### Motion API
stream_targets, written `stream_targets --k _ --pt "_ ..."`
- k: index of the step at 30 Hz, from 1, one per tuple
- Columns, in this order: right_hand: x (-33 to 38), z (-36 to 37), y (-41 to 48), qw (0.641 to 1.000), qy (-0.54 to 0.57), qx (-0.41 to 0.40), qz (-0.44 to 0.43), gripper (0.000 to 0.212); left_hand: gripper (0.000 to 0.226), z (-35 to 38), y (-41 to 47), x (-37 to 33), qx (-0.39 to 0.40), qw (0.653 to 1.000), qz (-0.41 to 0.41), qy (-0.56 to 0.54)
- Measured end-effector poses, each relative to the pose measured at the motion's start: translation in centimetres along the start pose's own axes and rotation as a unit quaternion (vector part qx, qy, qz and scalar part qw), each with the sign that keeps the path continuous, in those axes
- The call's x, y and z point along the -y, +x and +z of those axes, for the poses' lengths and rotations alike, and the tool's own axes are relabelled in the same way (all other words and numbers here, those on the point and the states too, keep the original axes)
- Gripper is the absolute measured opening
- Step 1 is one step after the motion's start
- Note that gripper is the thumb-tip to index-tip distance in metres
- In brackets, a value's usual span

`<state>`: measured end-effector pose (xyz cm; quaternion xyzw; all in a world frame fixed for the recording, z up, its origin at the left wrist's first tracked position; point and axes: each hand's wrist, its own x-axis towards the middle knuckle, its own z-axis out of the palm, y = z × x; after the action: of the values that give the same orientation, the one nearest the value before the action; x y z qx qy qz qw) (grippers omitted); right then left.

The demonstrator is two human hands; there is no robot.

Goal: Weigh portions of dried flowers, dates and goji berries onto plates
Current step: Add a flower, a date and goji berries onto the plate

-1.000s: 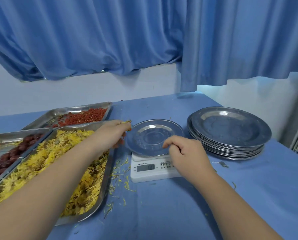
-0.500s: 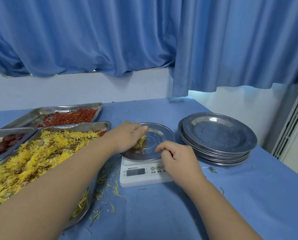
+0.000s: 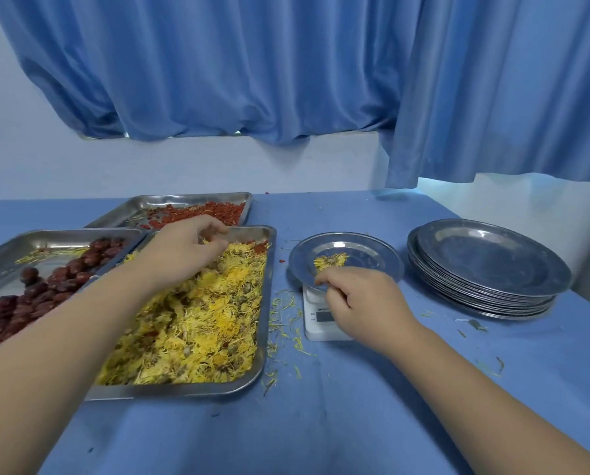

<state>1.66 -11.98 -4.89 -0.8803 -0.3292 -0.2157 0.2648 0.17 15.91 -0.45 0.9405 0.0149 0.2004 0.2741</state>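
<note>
Pinching plate [image 3: 372, 250] near rim: your right hand [image 3: 362, 301]. Left hand [image 3: 184, 250] fingers curl into dried chrysanthemums [image 3: 201, 323], hold unclear; plate lies to its right.

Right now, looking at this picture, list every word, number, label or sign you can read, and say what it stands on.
Display on the scale: digits too blurred to read.
Small print above that display: too small to read; the right hand hides the rest of the panel.
Nothing else in view carries any text.
</note>
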Motion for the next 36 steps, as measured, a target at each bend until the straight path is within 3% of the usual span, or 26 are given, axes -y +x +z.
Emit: stream_targets --k 4,6,8,13,19,24,28,32,36 --pt "1.8 2.0 1.1 0.998 -0.025 0.025 -0.046 0.029 0.017 -3.7 -1.0 5.2 -0.105 0.989 -0.093 0.038" --pt "2.2 2.5 0.7 0.998 -0.016 0.016 -0.063 0.030 0.029 -5.8 -1.6 8.0 -0.187 0.968 -0.156 0.067" --pt "1.9 2.6 0.2 0.998 0.000 0.005 -0.063 0.029 0.037 -7.6 -2.2 10.5 -0.220 0.948 -0.212 0.088" --pt "0.2 1.9 -0.6 1.000 0.028 0.000 -0.007 0.024 0.026 -8.1 -3.1 14.7 -0.090 0.952 -0.239 0.168" --pt "0.3 2.1 -0.6 0.998 0.052 0.011 0.021 0.025 0.041 -7.3 -2.6 16.4 0.019 0.961 -0.203 0.185" --pt "0.4 2.3 -0.6 0.998 0.062 0.023 0.023 0.026 0.052 -7.1 -1.7 17.5 0.095 0.938 -0.233 0.240" --pt "0.2 2.4 -0.7 0.997 0.075 0.017 0.030 0.025 0.051 -7.5 -1.5 17.6 0.090 0.934 -0.239 0.251" --pt "0.2 2.3 -0.7 0.996 0.083 0.011 0.032 0.026 0.038 -7.3 -1.8 17.7 0.037 0.944 -0.217 0.244" --pt "0.2 2.2 -0.8 0.995 0.094 -0.013 0.017 0.029 0.039 -7.5 -2.2 17.5 -0.011 0.951 -0.219 0.216"
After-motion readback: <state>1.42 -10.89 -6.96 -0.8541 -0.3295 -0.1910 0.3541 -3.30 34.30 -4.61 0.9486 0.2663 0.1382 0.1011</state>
